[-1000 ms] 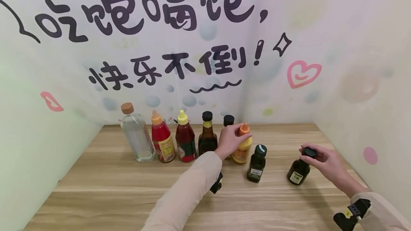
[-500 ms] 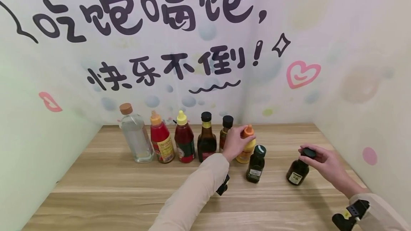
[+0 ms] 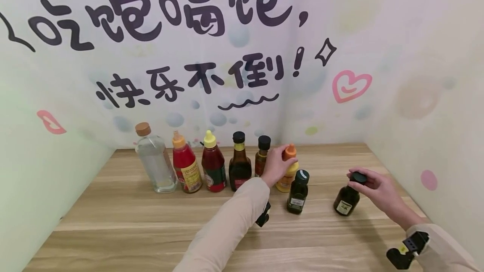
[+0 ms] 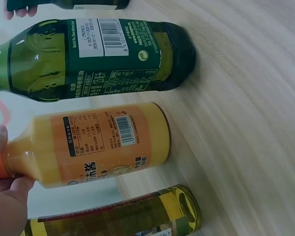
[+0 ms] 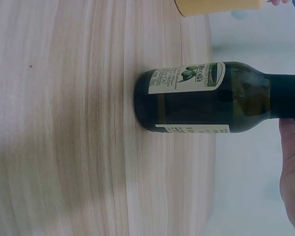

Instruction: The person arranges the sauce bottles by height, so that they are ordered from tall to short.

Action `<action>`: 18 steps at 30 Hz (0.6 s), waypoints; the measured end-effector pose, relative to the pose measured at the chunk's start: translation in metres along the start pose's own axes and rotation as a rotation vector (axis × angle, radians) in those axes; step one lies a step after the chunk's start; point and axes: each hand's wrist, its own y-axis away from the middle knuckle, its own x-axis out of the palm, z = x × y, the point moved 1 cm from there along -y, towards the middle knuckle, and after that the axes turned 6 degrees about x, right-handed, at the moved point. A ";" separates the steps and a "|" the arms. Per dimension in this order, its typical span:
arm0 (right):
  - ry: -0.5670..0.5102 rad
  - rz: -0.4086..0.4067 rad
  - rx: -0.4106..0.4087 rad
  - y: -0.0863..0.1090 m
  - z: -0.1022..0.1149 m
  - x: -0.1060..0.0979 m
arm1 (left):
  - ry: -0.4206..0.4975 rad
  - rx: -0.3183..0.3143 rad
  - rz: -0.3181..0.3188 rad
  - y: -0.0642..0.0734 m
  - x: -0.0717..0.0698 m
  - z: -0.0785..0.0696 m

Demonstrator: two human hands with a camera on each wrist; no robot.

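Observation:
My left hand [image 3: 277, 165] pinches the orange-capped neck of a yellow sauce bottle [image 3: 284, 184], which stands upright in the back row. The left wrist view shows the thumb and fingertips around the bottle's orange cap [image 4: 1, 166], its printed orange label facing the camera. Just in front and to the right stands a dark green glass bottle [image 3: 297, 196], untouched. Farther right, my right hand [image 3: 378, 188] grips the black cap of a small olive oil bottle [image 3: 346, 201] between thumb and fingers. That bottle stands on the table with its label [image 5: 187, 78] showing.
Left of the yellow bottle runs a row: a small black-capped bottle [image 3: 261, 160], a brown sauce bottle [image 3: 240, 171], two red sauce bottles [image 3: 188, 173] and a clear bottle [image 3: 156, 165]. A printed cloth wall [image 3: 211, 108] closes off the back of the wooden table [image 3: 151, 230].
My left hand has shifted the yellow sauce bottle slightly right, away from the small black-capped bottle. My right hand stays on the olive oil bottle. The head view has turned a little right.

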 end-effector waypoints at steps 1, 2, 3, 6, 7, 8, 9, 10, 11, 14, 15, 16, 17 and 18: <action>0.000 0.000 0.000 0.000 0.000 0.000 | 0.000 -0.001 -0.003 0.000 0.000 0.000; 0.000 0.001 0.000 0.000 0.000 0.000 | -0.001 -0.002 -0.006 -0.001 0.001 0.001; 0.000 0.001 0.001 0.000 0.000 0.000 | -0.003 -0.006 -0.005 -0.001 0.001 0.001; -0.001 -0.002 -0.001 0.000 0.000 0.000 | 0.001 -0.014 -0.003 -0.003 0.001 0.002; 0.001 -0.001 -0.001 0.000 0.000 0.000 | 0.005 -0.018 -0.001 -0.003 0.001 0.002; 0.003 -0.001 0.000 0.000 0.001 0.000 | 0.008 -0.023 0.000 -0.003 0.001 0.003; 0.002 -0.001 0.002 0.000 0.001 0.001 | 0.011 -0.029 0.001 -0.003 0.001 0.003; 0.002 0.000 0.003 0.000 0.001 0.001 | 0.015 -0.035 0.002 -0.003 0.001 0.003; 0.004 0.000 0.004 0.000 0.001 0.001 | 0.020 -0.041 0.005 -0.004 0.001 0.004; 0.006 -0.003 0.007 0.000 0.002 0.001 | 0.024 -0.054 0.013 -0.004 0.001 0.004; 0.005 -0.002 0.009 0.000 0.002 0.001 | 0.026 -0.059 0.016 -0.004 0.001 0.004; 0.008 -0.002 0.010 0.000 0.001 0.001 | 0.029 -0.064 0.018 -0.004 0.002 0.004; 0.009 -0.002 0.010 0.000 0.001 0.001 | 0.030 -0.069 0.019 -0.005 0.002 0.004; 0.011 -0.001 0.010 0.000 0.001 0.001 | 0.029 -0.071 0.018 -0.005 0.003 0.004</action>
